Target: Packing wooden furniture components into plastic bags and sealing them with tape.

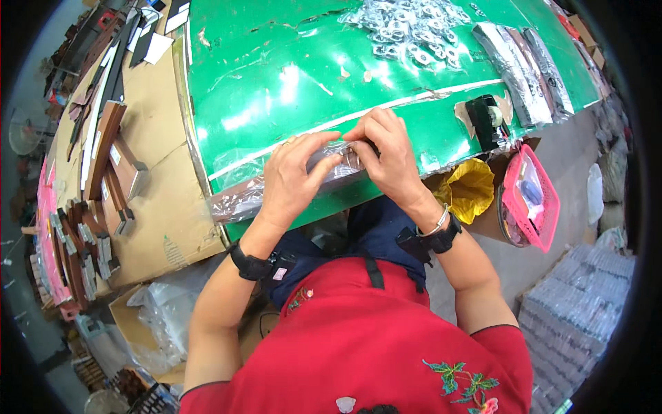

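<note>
A long brown bar in a clear plastic sleeve (238, 200) lies along the near edge of the green table (262, 83). My left hand (293, 179) rests over the sleeve, its fingers and thumb closed on the plastic near the bar's right end. Close beside it, my right hand (387, 155) pinches the gathered plastic at that end between thumb and curled fingers. The fingertips of both hands almost meet there. Part of the bar's right end is hidden under my hands.
A black tape dispenser (483, 121) stands to the right, before wrapped bundles (514, 72). Small bagged metal parts (417, 34) are heaped at the back. A yellow bag (469, 188) and pink basket (545, 207) sit off the table's edge. Brown bars (103, 148) lie left on cardboard (162, 214).
</note>
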The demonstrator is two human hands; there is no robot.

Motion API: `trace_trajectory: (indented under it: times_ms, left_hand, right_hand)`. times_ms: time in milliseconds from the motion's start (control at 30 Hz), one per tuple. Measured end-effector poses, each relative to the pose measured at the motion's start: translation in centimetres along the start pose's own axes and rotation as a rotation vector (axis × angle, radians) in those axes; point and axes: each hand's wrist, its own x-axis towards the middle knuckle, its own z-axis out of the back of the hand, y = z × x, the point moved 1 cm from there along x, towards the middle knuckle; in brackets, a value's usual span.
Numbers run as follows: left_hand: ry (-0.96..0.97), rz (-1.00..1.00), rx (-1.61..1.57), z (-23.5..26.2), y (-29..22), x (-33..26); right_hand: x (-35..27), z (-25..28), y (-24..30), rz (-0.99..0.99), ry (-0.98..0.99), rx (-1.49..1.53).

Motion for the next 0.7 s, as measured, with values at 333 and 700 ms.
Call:
trace_trajectory:
  times_ms: [333, 700]
  left_hand:
    - [0.104, 0.241, -0.354, 1.0, 1.3, 1.9]
    - [0.048, -0.11, -0.144, 0.3, 2.2, 3.4]
  right_hand:
    - [0.6, 0.5, 0.0, 0.055, 0.035, -0.069]
    - [-0.1, 0.3, -0.3, 0.118, -0.008, -0.067]
